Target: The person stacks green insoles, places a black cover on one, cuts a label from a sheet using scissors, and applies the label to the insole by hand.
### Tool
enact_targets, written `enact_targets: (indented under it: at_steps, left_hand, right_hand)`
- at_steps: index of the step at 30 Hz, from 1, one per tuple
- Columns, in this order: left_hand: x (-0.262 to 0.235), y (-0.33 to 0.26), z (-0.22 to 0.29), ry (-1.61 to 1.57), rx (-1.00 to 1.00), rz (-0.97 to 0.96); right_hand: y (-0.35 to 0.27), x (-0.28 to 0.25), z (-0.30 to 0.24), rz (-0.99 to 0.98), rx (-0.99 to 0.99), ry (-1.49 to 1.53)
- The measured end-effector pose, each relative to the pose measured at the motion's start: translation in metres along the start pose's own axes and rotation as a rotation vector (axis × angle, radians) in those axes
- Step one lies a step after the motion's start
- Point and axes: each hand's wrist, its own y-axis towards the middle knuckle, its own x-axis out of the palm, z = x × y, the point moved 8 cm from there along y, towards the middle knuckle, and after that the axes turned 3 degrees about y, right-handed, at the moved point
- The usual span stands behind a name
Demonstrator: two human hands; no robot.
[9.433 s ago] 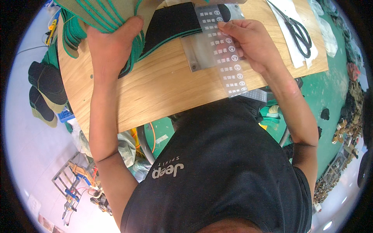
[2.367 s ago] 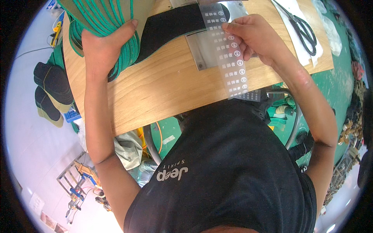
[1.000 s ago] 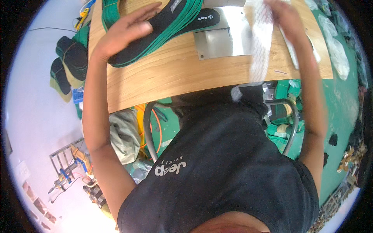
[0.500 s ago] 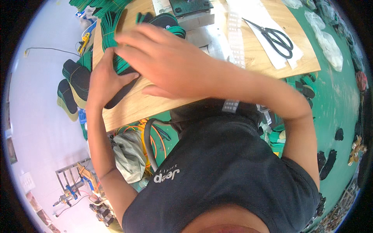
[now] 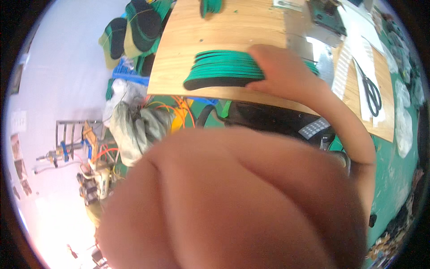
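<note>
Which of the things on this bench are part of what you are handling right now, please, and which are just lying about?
In hand:
- stack of green insoles, under the right hand
- wooden board beneath them

Lying about:
- scissors
- white strip
- insoles piled past the board's far left corner
- grey bag

The left hand is not identifiable.

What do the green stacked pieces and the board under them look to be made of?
The stacked insoles look like foam or felt: thin green layers, matt black face. The board looks like pale wood or laminate, with visible grain. The right hand rests on the stack.
</note>
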Motion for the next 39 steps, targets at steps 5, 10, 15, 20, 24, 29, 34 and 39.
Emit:
enact_targets:
  at_steps: [5,10,15,20,24,29,34,39]
  left_hand:
    - [0.012,0.001,-0.016,-0.131,0.003,-0.01]
    - [-0.002,0.007,-0.019,-0.169,0.017,0.005]
    - [-0.086,0.01,-0.026,0.233,-0.025,0.184]
    - [-0.329,-0.008,-0.039,1.443,-0.646,0.539]
    - [-0.443,-0.013,-0.118,1.856,-1.158,0.311]
    - [-0.484,-0.048,-0.167,2.015,-1.355,-0.088]
    - [-0.499,-0.056,-0.133,2.138,-1.387,0.006]
    - [-0.481,-0.074,-0.077,1.641,-1.155,0.489]
  right_hand:
    - [-0.055,-0.044,-0.004,0.005,0.14,0.052]
    - [-0.113,-0.108,0.01,0.213,0.372,0.115]
    - [-0.228,-0.166,0.075,0.654,0.703,0.127]
    - [-0.275,-0.238,0.171,0.879,0.821,0.176]
    - [-0.283,-0.247,0.288,0.756,0.932,0.361]
    - [-0.257,-0.227,0.304,0.454,0.747,-0.732]
    - [-0.163,-0.173,0.138,0.498,0.171,-0.369]
    - [-0.158,-0.122,0.095,0.374,0.034,-0.114]
